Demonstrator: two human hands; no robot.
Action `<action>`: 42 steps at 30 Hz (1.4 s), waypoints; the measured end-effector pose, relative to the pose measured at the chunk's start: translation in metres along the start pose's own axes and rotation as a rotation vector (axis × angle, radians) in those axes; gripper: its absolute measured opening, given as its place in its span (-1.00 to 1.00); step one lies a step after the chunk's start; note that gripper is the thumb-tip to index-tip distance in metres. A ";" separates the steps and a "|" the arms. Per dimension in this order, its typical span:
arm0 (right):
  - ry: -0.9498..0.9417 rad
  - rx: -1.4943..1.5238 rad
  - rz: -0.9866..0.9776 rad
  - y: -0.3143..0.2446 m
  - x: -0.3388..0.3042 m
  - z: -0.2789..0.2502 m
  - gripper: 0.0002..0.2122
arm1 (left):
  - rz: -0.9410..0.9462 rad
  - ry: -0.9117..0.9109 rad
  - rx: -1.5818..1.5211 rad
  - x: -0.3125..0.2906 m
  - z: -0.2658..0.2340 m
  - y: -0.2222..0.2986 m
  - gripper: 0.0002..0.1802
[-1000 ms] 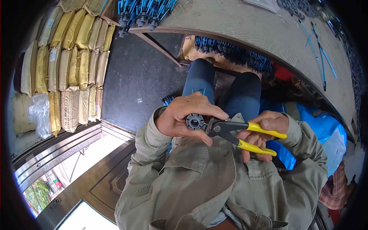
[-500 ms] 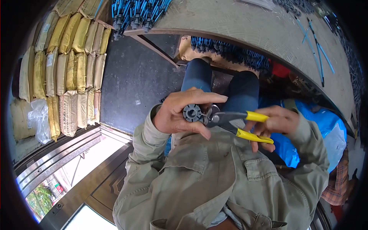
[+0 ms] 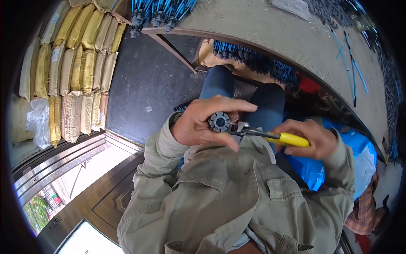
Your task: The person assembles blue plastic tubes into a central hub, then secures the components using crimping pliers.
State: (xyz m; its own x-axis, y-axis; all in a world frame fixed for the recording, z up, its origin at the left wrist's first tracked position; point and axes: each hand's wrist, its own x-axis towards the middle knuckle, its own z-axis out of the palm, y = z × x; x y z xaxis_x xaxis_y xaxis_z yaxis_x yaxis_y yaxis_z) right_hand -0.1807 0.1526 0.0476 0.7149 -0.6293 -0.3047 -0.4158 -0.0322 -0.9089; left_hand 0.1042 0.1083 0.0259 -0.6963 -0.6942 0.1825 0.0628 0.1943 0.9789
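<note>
In my left hand (image 3: 195, 123) sits a dark grey, round plastic part (image 3: 214, 122) with a notched rim, seen end-on. The fingers curl round its side, and the thumb and forefinger stick out past it. My right hand (image 3: 318, 134) is closed round yellow-handled cutting pliers (image 3: 291, 139). Their metal jaws are at the right edge of the round part, between my left thumb and forefinger; whether they bite on anything is too small to tell. Only one handle shows clearly. Both hands are above my lap.
Ahead is a worktable (image 3: 253, 27) carrying bundles of blue-and-black sticks (image 3: 163, 12) and several loose sticks (image 3: 355, 70). More blue-and-black pieces (image 3: 249, 57) lie beneath it. Stacked sacks (image 3: 69, 63) stand at the left. A blue plastic bag (image 3: 308, 171) lies by my right arm.
The pliers have turned in my right hand: two spread handles showed before, now mainly one does. The round part and both hands appear slightly further right in the picture, and the whole view has shifted.
</note>
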 end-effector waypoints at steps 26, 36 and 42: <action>0.676 -1.476 -0.105 -0.047 0.015 -0.003 -0.67 | 0.151 0.388 0.142 0.001 0.029 -0.017 -0.32; 0.411 -1.039 -0.047 -0.028 0.015 0.003 -0.53 | 0.104 0.330 0.104 -0.004 0.014 -0.017 -0.22; 0.462 -1.001 -0.118 -0.019 0.026 0.014 -0.50 | 0.157 0.269 0.145 -0.004 0.008 -0.010 -0.17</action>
State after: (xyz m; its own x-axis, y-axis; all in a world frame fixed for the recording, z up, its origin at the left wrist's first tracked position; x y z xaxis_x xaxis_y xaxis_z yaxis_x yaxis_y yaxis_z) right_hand -0.1462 0.1480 0.0528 0.5878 -0.8036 0.0936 -0.7747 -0.5924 -0.2211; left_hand 0.1007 0.1142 0.0145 -0.4710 -0.8024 0.3663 0.0387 0.3961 0.9174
